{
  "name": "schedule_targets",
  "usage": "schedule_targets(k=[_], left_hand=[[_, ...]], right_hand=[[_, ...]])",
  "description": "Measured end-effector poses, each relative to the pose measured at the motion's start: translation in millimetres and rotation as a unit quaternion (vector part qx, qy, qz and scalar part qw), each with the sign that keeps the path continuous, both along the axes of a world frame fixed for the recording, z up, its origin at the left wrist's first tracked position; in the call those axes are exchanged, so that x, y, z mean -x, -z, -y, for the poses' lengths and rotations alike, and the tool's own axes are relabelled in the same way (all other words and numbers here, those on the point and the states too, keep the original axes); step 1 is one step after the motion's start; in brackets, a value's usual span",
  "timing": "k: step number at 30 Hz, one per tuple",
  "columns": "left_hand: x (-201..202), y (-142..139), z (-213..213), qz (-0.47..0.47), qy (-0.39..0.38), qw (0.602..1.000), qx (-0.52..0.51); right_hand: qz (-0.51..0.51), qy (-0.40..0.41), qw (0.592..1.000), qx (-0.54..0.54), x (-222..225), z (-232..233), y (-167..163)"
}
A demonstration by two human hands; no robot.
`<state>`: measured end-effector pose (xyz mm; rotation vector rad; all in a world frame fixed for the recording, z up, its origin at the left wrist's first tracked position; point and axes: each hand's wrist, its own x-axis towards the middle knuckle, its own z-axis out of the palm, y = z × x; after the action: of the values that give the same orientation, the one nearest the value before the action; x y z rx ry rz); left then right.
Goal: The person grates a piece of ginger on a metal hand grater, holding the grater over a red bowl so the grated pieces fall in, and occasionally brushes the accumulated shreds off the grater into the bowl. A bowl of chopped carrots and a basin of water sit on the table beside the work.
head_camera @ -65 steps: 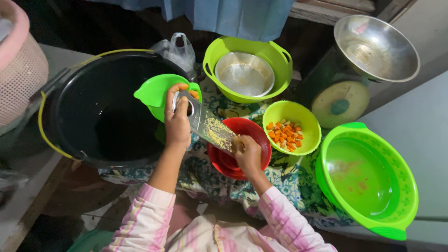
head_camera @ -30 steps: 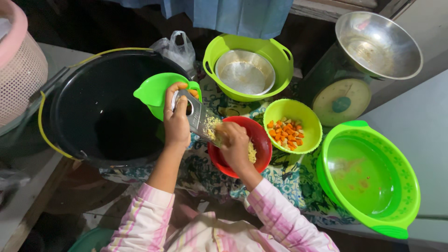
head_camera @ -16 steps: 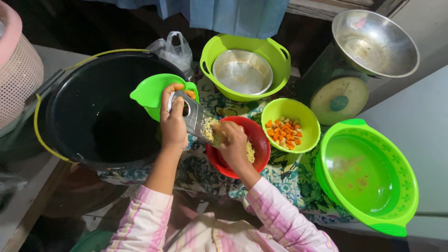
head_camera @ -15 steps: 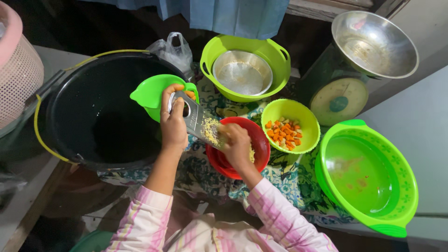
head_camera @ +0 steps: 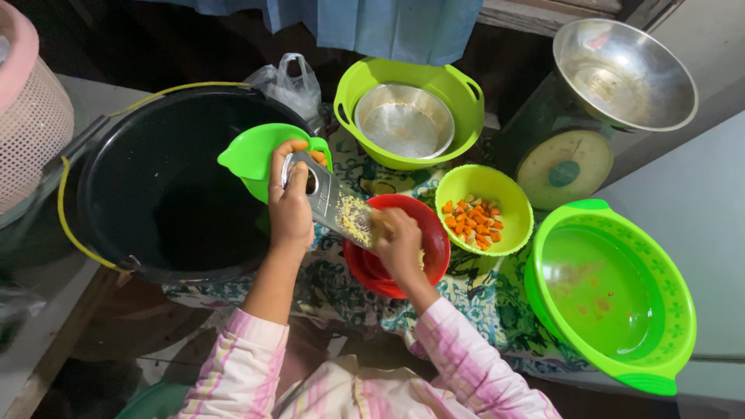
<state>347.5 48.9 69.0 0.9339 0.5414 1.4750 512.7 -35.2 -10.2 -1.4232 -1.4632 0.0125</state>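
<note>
At frame centre, a metal grater (head_camera: 332, 203) is gripped by the left hand (head_camera: 289, 208); the closed right hand (head_camera: 398, 244) is pressed against it over the red bowl (head_camera: 431, 233).

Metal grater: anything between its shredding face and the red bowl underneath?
Nothing visible. The flat metal grater, held by the left hand, slopes over the round red bowl; the right hand presses on its lower end.

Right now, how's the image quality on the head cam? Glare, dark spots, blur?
Head view: sharp overall, no motion blur on the left hand, right hand or grater. Glare on the steel bowl on the scale. The black tub and the top-left background are too dark for detail. The green bowls look strongly saturated.
</note>
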Motion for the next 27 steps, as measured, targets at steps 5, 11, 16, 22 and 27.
schedule_targets(k=[5,11,16,22,27], left_hand=[[0,0,-1,-0.013,-0.006,1.0,-0.008],[2,1,0,-0.002,-0.002,1.0,0.008],[-1,0,-2,-0.002,-0.007,1.0,-0.003],[0,1,-1,-0.002,-0.002,1.0,0.006],[-1,2,-1,0.002,-0.004,1.0,0.001]], right_hand=[[-0.072,0.027,0.994,0.073,-7,6,-2],[-0.003,-0.061,0.998,-0.021,14,5,-5],[-0.075,0.034,0.993,0.08,-7,7,2],[-0.083,-0.06,0.994,0.025,14,7,6],[-0.05,-0.035,0.998,0.022,7,8,4]])
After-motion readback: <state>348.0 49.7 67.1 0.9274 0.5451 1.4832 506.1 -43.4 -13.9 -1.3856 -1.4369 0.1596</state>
